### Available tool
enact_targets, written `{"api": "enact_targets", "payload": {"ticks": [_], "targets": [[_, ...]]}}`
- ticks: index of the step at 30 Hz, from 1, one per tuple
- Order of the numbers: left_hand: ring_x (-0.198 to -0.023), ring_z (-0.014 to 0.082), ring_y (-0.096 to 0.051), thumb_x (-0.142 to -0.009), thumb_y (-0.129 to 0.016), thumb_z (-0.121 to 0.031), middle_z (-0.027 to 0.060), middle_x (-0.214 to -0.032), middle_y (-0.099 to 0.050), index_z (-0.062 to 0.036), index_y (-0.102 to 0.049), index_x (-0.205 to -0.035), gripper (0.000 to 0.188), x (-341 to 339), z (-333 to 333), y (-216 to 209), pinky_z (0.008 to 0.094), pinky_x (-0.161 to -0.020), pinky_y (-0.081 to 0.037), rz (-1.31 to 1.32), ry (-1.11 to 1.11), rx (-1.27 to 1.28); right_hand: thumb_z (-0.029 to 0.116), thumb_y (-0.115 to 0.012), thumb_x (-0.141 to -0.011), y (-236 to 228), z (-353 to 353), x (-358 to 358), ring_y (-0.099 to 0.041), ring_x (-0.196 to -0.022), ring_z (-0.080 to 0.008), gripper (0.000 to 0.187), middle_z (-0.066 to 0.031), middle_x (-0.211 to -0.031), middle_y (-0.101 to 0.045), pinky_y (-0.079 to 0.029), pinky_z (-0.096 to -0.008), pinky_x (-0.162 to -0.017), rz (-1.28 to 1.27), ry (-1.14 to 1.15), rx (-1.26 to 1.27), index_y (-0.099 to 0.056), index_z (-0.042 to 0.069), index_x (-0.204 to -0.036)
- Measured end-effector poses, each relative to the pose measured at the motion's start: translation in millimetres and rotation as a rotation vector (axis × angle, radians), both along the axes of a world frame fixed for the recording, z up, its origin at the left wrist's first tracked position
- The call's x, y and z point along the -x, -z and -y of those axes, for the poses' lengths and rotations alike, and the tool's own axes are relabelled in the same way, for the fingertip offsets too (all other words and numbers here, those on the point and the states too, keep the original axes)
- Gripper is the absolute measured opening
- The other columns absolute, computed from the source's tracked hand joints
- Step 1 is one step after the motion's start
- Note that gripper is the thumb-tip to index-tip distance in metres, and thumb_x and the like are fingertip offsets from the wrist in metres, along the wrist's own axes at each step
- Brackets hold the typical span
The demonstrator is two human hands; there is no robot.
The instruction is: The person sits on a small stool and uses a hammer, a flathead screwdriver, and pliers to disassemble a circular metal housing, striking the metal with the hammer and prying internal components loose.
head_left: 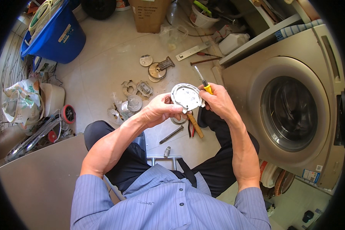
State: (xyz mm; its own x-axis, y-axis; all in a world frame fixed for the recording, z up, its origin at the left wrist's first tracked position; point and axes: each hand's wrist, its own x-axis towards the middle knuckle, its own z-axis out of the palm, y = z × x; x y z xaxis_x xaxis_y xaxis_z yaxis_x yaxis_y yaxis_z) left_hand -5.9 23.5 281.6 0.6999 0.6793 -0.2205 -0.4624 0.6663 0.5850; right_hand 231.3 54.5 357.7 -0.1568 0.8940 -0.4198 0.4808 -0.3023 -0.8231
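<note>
A round, whitish metal part [188, 99] with a raised rim and small holes is held up over the floor between my hands. My left hand [161, 110] grips its left and lower edge, thumb on top. In my right hand [219, 100] is a screwdriver [207, 86] with a yellow-and-black handle, its blade pointing up and away; these fingers also reach the part's right edge. Below lie a wooden handle [195, 125], a red-and-black handled tool [191, 130] and a dark metal rod [171, 135]. Other pieces on the floor include a brass-coloured disc [156, 71] and a grey round piece [134, 103].
A washing machine [237, 76] stands close on the right. At the far left is a blue tub [71, 42], with a wheeled trolley [68, 114] nearer. A cardboard box [147, 17] and a white jug [234, 43] stand ahead. A metal stool frame [163, 157] shows between my legs.
</note>
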Motion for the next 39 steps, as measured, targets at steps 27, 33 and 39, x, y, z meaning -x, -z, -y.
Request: {"api": "enact_targets", "payload": {"ticks": [27,33,39], "targets": [[-0.101,0.0181,-0.071,-0.096,-0.068,-0.014,0.0106,-0.115,-0.072,0.0014,-0.063,-0.124,0.032,-1,-7,11,0.0351,-0.090,-0.058,-0.047,-0.170,0.120,0.014,-0.065,-0.091,-9,1,0,-0.057,-0.060,-0.0075,0.015,-0.0007,-0.074,-0.063,-0.045,-0.0250,-0.054,-0.188,0.001,0.047,-0.068,0.000,-0.094],[-0.095,0.0160,-0.070,-0.094,-0.071,-0.014,0.0093,-0.108,-0.073,0.0012,-0.067,-0.119,0.029,2,-8,8,0.0337,-0.083,-0.058,-0.108,-0.159,0.076,0.016,-0.065,-0.094,-5,2,0,-0.056,-0.059,-0.0046,0.016,-0.0006,-0.078,-0.064,-0.041,-0.0204,-0.050,-0.182,-0.011,0.074,-0.068,0.001,-0.100],[-0.093,0.0158,-0.070,-0.094,-0.070,-0.014,0.0092,-0.108,-0.073,0.0011,-0.066,-0.119,0.030,-1,-9,11,0.0336,-0.077,-0.059,-0.092,-0.135,0.076,0.017,-0.064,-0.095,-7,2,3,-0.055,-0.058,-0.0052,0.018,-0.0011,-0.077,-0.064,-0.041,-0.0210,-0.049,-0.161,-0.005,0.091,-0.068,0.000,-0.100]]}}
